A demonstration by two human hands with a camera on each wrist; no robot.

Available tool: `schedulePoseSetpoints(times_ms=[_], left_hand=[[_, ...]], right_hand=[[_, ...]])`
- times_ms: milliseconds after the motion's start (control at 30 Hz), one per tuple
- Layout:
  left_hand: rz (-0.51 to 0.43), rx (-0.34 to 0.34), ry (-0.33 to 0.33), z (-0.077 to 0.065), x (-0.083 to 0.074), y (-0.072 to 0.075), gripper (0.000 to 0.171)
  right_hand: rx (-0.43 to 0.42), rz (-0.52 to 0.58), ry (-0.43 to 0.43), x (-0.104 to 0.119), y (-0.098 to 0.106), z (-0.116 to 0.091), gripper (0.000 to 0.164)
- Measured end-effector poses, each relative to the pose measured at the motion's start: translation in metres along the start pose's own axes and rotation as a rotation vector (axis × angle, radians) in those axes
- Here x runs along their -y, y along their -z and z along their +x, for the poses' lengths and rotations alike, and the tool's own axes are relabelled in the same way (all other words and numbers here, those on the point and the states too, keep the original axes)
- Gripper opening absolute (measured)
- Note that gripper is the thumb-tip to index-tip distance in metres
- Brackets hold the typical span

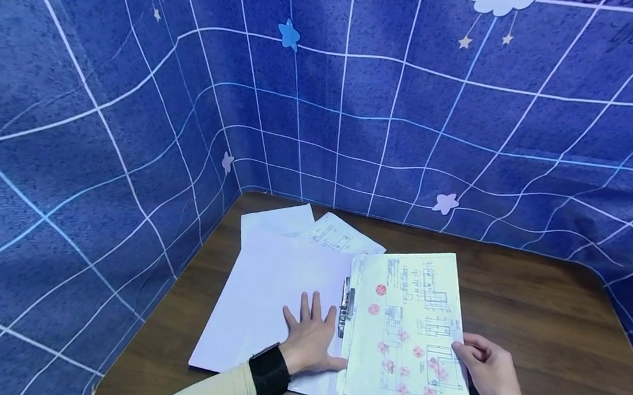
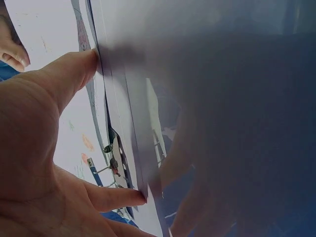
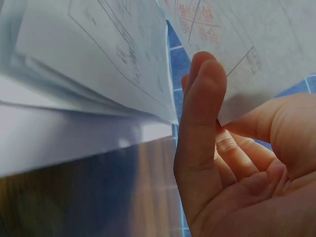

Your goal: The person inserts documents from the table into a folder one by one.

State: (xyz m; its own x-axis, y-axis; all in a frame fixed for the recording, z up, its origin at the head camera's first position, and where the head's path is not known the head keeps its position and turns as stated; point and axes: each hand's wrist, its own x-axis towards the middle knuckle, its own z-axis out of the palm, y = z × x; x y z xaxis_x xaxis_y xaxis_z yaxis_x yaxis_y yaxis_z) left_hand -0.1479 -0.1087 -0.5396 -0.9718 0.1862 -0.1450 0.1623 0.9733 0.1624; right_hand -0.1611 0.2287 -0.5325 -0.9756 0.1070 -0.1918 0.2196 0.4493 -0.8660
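A white folder (image 1: pixel 263 305) lies spread out on the table, with a metal clip (image 1: pixel 345 311) along its spine. My left hand (image 1: pixel 309 342) presses flat on the bare inner cover, fingers spread, its thumb by the spine. In the left wrist view the fingertips (image 2: pixel 140 197) meet the glossy cover. On the folder's right side, a drawing sheet (image 1: pixel 404 316) with red round stamps lies over other papers. My right hand (image 1: pixel 490 366) pinches this sheet's right edge between thumb and fingers. The right wrist view shows the pinched sheet (image 3: pixel 266 54) raised apart from the stack (image 3: pixel 98 54).
Loose papers, a blank sheet (image 1: pixel 275 220) and a drawing (image 1: pixel 344 237), stick out behind the folder. The brown wooden table (image 1: pixel 552 327) extends to the right. A blue gridded cloth (image 1: pixel 323 111) hangs behind and at the left. A black band (image 1: pixel 269 373) circles the left wrist.
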Motion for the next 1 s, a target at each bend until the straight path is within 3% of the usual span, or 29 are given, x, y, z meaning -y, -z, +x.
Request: schedulePoseSetpoints(times_ms=[300, 633, 1000], left_hand=[[-0.005, -0.012, -0.014, -0.001, 0.003, -0.002, 0.110], [-0.033, -0.013, -0.034, -0.001, 0.005, -0.001, 0.107], [-0.047, 0.006, -0.031, -0.004, 0.006, 0.001, 0.106]], right_hand=[[-0.002, 0.016, 0.039, -0.007, -0.014, 0.005, 0.030], [0.041, -0.016, -0.011, -0.008, -0.021, 0.005, 0.035], [0.033, -0.169, -0.017, -0.010, -0.021, 0.006, 0.037]])
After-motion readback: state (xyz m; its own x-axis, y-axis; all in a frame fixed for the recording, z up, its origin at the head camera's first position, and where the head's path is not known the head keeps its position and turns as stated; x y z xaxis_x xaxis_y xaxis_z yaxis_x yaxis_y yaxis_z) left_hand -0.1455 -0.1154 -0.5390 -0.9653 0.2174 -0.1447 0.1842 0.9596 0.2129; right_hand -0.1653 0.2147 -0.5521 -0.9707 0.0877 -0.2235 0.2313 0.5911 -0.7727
